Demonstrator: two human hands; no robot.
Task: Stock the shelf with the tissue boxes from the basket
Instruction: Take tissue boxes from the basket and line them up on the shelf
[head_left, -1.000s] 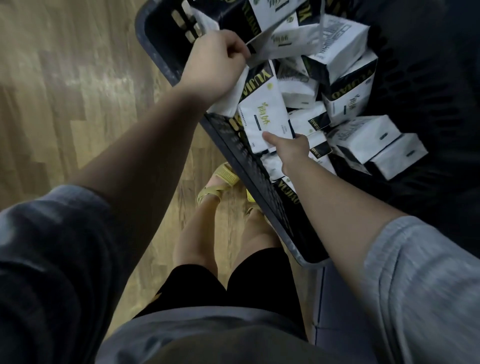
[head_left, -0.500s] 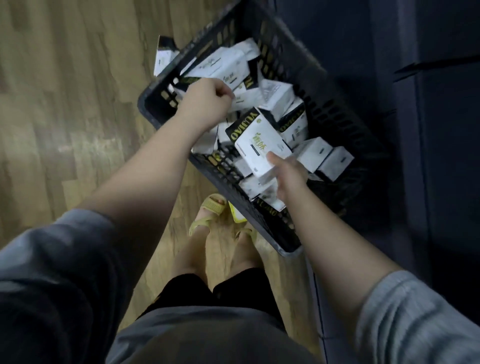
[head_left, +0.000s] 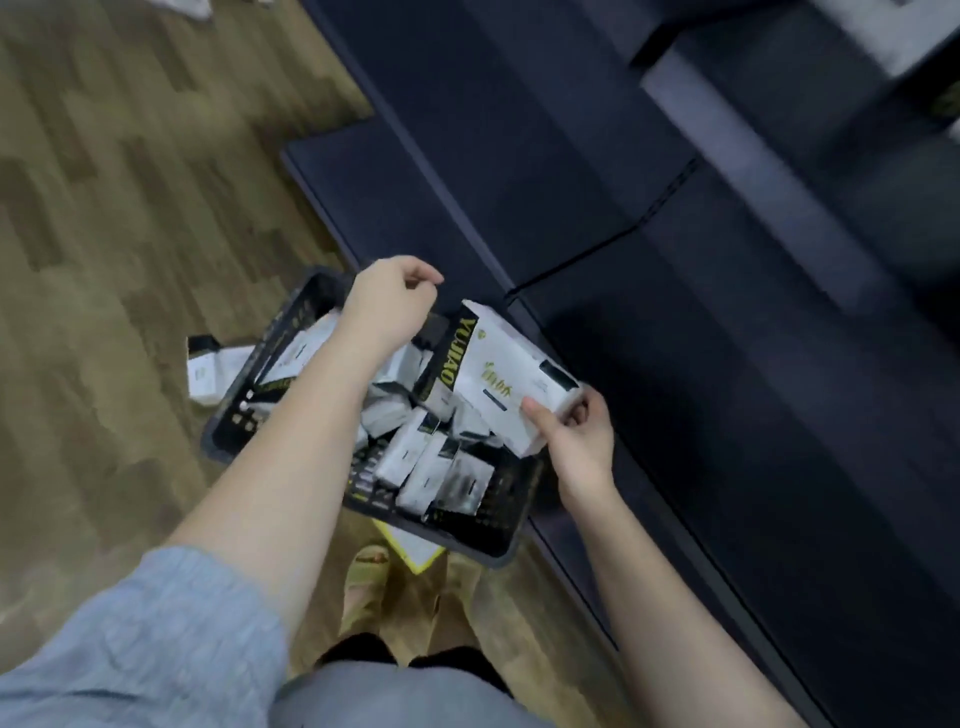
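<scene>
While the black plastic basket (head_left: 244, 415) sits on the wood-patterned floor (head_left: 130, 208), hard against the front edge of the dark shelf unit (head_left: 675, 338), one white tissue box (head_left: 506, 376) with a black, gold-lettered end is held above the basket's right-hand rim. It is gripped at its near end by the right hand (head_left: 579, 439), thumb on the printed face and fingers curled underneath. The left hand (head_left: 392, 306) is raised over the basket's far corner with its fingers curled in; nothing can be seen in it, though the palm side is hidden.

The step in hand is judged to be the lift-out: one box has been taken clear of the heap and is not yet shelved. Many more tissue boxes (head_left: 431, 457) lie jumbled in the basket, so the task is judged far from finished. One small pack (head_left: 205, 366) lies on the floor just beside the basket's left wall.

For the next move, the held box would have to be carried rightward over the rim and set flat on the bare lowest shelf board (head_left: 779, 415). Open room is plentiful there. Care would be called for at the board's front edge and beneath the blurred upper shelf (head_left: 753, 171).
</scene>
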